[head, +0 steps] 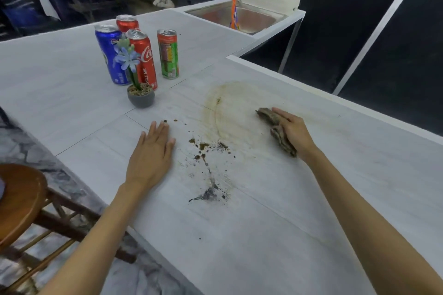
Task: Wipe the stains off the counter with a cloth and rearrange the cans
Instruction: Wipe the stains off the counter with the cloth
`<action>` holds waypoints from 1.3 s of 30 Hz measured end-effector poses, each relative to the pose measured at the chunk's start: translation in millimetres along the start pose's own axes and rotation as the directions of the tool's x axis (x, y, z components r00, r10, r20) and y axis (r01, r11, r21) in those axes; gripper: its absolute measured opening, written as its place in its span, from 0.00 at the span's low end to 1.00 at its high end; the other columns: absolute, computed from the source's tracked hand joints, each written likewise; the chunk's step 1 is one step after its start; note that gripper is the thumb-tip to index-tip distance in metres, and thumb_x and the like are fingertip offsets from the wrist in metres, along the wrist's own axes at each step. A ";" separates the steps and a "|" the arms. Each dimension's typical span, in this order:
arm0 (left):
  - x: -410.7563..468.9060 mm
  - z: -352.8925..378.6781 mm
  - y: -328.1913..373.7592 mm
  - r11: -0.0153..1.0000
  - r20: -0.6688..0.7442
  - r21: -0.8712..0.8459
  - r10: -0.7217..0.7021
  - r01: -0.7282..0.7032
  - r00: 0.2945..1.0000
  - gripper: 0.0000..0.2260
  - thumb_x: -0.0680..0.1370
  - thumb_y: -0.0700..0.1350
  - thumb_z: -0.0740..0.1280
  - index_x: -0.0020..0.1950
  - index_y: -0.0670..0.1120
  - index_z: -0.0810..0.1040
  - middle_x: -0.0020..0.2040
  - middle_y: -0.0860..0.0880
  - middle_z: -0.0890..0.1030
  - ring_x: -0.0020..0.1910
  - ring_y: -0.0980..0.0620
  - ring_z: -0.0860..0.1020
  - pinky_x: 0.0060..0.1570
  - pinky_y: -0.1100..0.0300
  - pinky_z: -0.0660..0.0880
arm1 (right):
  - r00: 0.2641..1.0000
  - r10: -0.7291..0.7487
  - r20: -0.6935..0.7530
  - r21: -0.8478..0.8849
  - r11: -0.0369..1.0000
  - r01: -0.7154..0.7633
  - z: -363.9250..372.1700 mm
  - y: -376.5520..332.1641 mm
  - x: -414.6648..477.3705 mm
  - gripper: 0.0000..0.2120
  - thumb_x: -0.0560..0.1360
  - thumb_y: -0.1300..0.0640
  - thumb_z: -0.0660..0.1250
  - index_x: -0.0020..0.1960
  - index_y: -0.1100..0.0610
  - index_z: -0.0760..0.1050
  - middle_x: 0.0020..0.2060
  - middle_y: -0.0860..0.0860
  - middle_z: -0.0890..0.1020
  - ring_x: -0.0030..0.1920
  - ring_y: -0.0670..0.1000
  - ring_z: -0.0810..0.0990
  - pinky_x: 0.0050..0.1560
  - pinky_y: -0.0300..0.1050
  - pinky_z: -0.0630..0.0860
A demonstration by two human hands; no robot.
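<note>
Pressing brown cloth (268,114) to white counter (263,242): right hand (293,131), fingers straight on top. Left hand (152,151) flat, palm down, fingers extended, beside dark spatter (205,148).

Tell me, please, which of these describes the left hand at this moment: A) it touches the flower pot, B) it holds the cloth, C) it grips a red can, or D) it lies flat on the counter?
D: the left hand lies palm down with straight fingers on the counter, holding nothing, while the right hand presses the cloth.
</note>
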State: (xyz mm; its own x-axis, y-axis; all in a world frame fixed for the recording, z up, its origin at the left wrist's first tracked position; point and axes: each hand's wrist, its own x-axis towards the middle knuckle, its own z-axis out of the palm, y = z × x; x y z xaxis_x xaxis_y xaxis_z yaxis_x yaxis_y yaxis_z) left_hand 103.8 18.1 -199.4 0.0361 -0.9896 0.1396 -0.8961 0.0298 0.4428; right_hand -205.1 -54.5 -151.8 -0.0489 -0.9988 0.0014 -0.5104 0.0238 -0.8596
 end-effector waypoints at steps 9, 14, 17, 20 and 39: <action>0.0 -3.9 0.1 0.992 -0.057 -0.128 -0.008 0.001 0.998 0.22 0.82 0.49 0.48 0.76 0.44 0.55 0.77 0.49 0.56 0.77 0.54 0.47 0.75 0.57 0.42 | 0.915 -0.281 0.291 -0.268 0.894 0.360 94.5 -40.9 -40.4 0.19 0.80 0.60 0.55 0.71 0.54 0.66 0.70 0.54 0.70 0.67 0.52 0.71 0.69 0.52 0.65; 7.1 -12.2 -5.3 0.983 -0.024 -0.181 -0.039 0.034 0.999 0.22 0.82 0.48 0.48 0.76 0.44 0.56 0.77 0.48 0.55 0.77 0.53 0.46 0.74 0.56 0.39 | 0.936 -0.165 0.312 0.069 0.986 0.151 91.1 -48.0 -42.0 0.16 0.80 0.60 0.57 0.66 0.53 0.73 0.55 0.48 0.79 0.30 0.36 0.77 0.37 0.30 0.75; 18.3 -21.5 -23.8 0.987 -0.010 -0.164 -0.002 0.000 1.000 0.22 0.82 0.48 0.48 0.76 0.43 0.56 0.77 0.48 0.55 0.77 0.53 0.46 0.73 0.57 0.38 | 0.987 -0.014 0.162 0.185 0.983 -0.016 62.2 -44.3 -6.1 0.16 0.81 0.57 0.55 0.66 0.54 0.73 0.35 0.51 0.81 0.22 0.43 0.74 0.25 0.33 0.72; 24.7 -19.5 -36.7 0.999 0.020 -0.041 0.027 -0.027 0.999 0.22 0.82 0.48 0.49 0.76 0.43 0.56 0.77 0.49 0.56 0.77 0.53 0.48 0.75 0.55 0.43 | 0.999 0.026 0.020 0.126 0.992 -0.028 52.8 -38.4 44.9 0.17 0.80 0.60 0.55 0.66 0.58 0.72 0.48 0.59 0.83 0.41 0.48 0.82 0.47 0.37 0.79; 26.0 -11.4 -40.3 0.999 -0.004 0.023 0.045 -0.045 0.999 0.23 0.82 0.50 0.48 0.76 0.44 0.56 0.77 0.50 0.56 0.77 0.55 0.49 0.75 0.58 0.45 | 0.874 -0.203 0.441 0.033 0.977 0.210 86.5 -38.8 -11.1 0.16 0.76 0.66 0.60 0.56 0.50 0.79 0.64 0.47 0.76 0.47 0.50 0.84 0.50 0.45 0.81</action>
State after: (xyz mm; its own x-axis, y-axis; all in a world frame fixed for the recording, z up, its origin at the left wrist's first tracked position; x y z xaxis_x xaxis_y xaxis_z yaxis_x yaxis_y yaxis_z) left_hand 145.9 -7.2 -203.6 -0.0031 -0.9867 0.1627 -0.9067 0.0714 0.4157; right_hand -110.5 -48.0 -162.7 0.4394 -0.8969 -0.0497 -0.4804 -0.1879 -0.8567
